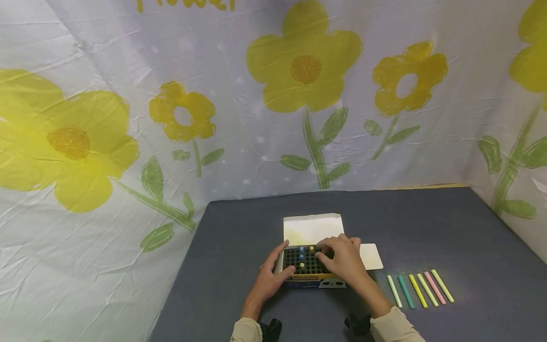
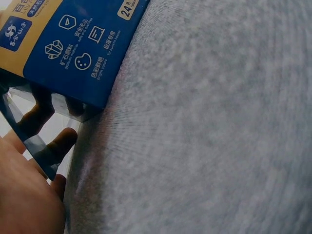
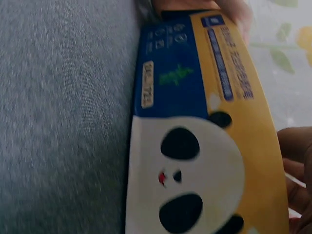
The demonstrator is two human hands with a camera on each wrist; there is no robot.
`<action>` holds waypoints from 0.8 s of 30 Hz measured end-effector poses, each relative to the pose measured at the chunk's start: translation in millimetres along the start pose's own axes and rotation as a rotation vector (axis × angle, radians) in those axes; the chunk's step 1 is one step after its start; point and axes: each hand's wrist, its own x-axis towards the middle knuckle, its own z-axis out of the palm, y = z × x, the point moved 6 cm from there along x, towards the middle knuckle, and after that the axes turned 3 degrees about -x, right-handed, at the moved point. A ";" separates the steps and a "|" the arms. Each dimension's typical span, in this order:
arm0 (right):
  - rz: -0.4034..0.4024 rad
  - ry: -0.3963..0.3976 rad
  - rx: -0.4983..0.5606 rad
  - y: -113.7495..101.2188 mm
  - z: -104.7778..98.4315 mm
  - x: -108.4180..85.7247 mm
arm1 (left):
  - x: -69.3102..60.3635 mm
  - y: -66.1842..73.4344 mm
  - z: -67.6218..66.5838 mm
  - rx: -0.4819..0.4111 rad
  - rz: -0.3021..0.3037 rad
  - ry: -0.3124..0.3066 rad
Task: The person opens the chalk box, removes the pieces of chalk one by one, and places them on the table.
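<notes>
In the head view, a chalk box [image 1: 307, 284] with a panda on its front lies on the dark table, its white lid [image 1: 314, 228] folded back. Its black grid of holes [image 1: 295, 266] shows a few chalk ends, blue [image 1: 301, 256], orange [image 1: 312, 248] and pale yellow [image 1: 302, 265]. My left hand [image 1: 269, 281] holds the box's left end, thumb at the front corner. The left wrist view shows its fingers [image 2: 63, 141] by the end flap. Over the grid's right part bends my right hand [image 1: 344, 259], fingers curled down; whatever lies between its fingertips is hidden.
Right of the box, several chalk sticks lie in a slanted row on the table [image 1: 239, 266]: white [image 1: 394, 291], teal [image 1: 406, 292], yellow [image 1: 418, 291], pink [image 1: 435, 288] and pale yellow [image 1: 442, 286]. A white side flap [image 1: 371, 256] juts right. A flower-printed cloth [image 1: 239, 156] hangs behind.
</notes>
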 end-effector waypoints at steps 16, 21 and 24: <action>0.138 0.046 -0.171 -7.7 17.4 4.3 | 1.5 0.5 0.5 0.010 0.013 -0.002; 0.157 0.063 -0.186 -8.3 20.7 4.5 | 1.7 0.7 0.1 0.002 0.019 0.001; 0.170 0.067 -0.199 -8.0 22.9 4.0 | 1.5 0.8 0.1 -0.005 0.024 -0.005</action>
